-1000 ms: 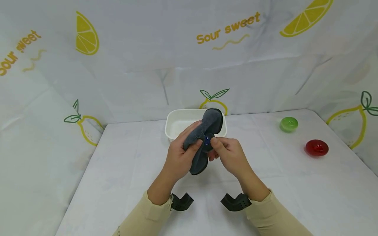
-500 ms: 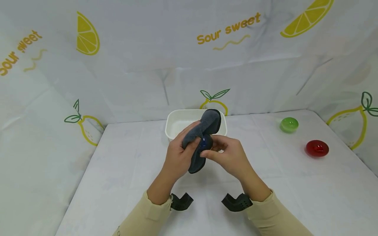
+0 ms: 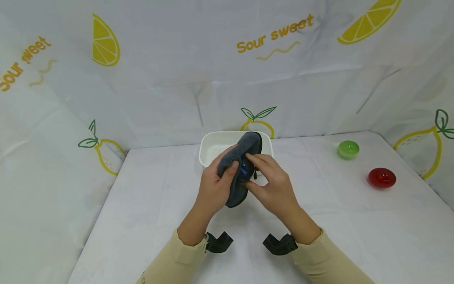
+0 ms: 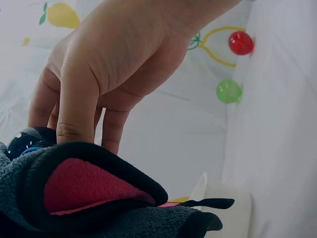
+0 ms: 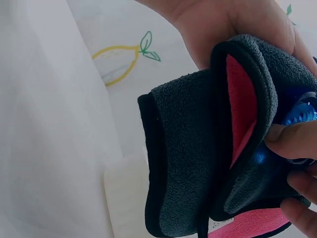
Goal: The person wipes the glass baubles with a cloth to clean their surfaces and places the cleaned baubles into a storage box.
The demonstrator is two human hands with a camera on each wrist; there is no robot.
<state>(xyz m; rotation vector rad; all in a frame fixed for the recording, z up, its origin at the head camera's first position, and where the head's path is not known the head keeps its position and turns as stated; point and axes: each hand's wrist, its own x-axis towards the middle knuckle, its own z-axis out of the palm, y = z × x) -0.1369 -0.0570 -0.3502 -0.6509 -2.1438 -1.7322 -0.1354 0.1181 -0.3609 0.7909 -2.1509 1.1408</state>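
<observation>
My left hand (image 3: 214,184) grips a dark grey-blue towelling cloth (image 3: 237,194), thumb on its near face, in the middle of the head view. The cloth has black edging and a pink reverse side that shows in both wrist views. Against its folds sits a shiny see-through blue ball (image 3: 245,170). My right hand (image 3: 276,182) holds this ball from the right, with thumb and fingers at its lower and upper sides. In the right wrist view the cloth (image 5: 183,148) is folded, and the thumb lies over the blue ball (image 5: 300,112).
Behind the hands stands a white rectangular tub (image 3: 213,146), partly hidden by the cloth. To the right on the white-covered table lie a shiny green ball (image 3: 348,150) and a shiny red ball (image 3: 382,178). A lemon-printed sheet (image 3: 170,106) rises along the back.
The right hand's fingers have shifted from a pinch on the ball's right side to a wider hold above and below it. The cloth has tilted and moved slightly left.
</observation>
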